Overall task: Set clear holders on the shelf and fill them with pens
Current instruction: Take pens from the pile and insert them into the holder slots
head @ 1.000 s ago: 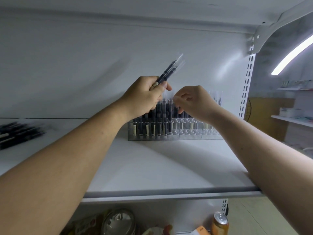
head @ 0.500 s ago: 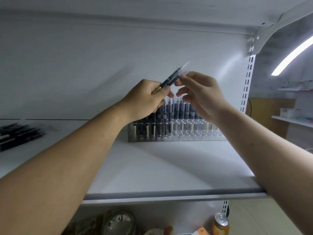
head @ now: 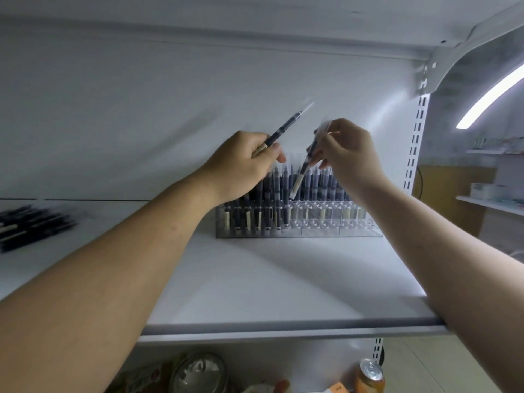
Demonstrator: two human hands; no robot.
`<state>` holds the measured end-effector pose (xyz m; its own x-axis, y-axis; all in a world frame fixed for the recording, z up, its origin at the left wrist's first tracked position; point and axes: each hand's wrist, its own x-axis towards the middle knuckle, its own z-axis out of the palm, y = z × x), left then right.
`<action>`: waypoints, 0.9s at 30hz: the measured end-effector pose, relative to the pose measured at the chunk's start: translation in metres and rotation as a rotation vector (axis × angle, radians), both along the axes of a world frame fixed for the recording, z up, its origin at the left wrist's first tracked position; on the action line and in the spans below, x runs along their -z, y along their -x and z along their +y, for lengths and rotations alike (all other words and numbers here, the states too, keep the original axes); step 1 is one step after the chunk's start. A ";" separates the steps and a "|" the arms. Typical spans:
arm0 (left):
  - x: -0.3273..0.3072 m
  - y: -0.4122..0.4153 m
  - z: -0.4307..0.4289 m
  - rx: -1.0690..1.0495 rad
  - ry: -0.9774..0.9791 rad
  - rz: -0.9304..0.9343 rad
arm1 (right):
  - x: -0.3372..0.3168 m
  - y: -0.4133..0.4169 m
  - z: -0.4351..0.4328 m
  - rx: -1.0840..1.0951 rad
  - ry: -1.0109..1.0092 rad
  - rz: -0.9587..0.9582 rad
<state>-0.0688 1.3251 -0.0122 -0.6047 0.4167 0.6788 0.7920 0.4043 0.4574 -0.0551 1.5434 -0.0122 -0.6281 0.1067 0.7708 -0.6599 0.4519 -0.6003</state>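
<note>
The left hand (head: 243, 163) was curled round one pen (head: 283, 129), its long axis slanting up and to the right, clear tip toward the back wall. The right hand (head: 348, 154) pinched a second pen (head: 304, 168) in its fingertips, steeply tilted, pale end pointing down over the clear holder (head: 326, 231). That holder stood at the back of the shelf (head: 269, 279), its left part packed with upright pens. Loose pens (head: 31, 225) lay far left.

The holder (head: 297, 226) is clear, glossy plastic. The pens (head: 266, 205) have dark, smooth plastic barrels with see-through caps. The shelf (head: 255, 279) looks like smooth white painted metal, faintly sheened; the can (head: 370, 377) below is shiny bare metal.
</note>
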 end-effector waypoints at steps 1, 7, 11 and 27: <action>0.000 0.000 -0.001 -0.009 0.007 0.009 | 0.002 -0.001 -0.003 0.018 -0.066 0.001; 0.000 -0.002 -0.001 -0.028 0.036 0.056 | 0.005 0.000 -0.009 0.059 -0.197 -0.023; 0.000 -0.002 -0.001 -0.030 0.064 0.078 | 0.006 -0.002 -0.013 0.024 -0.266 -0.046; 0.000 -0.005 0.000 -0.029 0.091 0.111 | 0.010 0.006 -0.002 0.048 -0.457 -0.097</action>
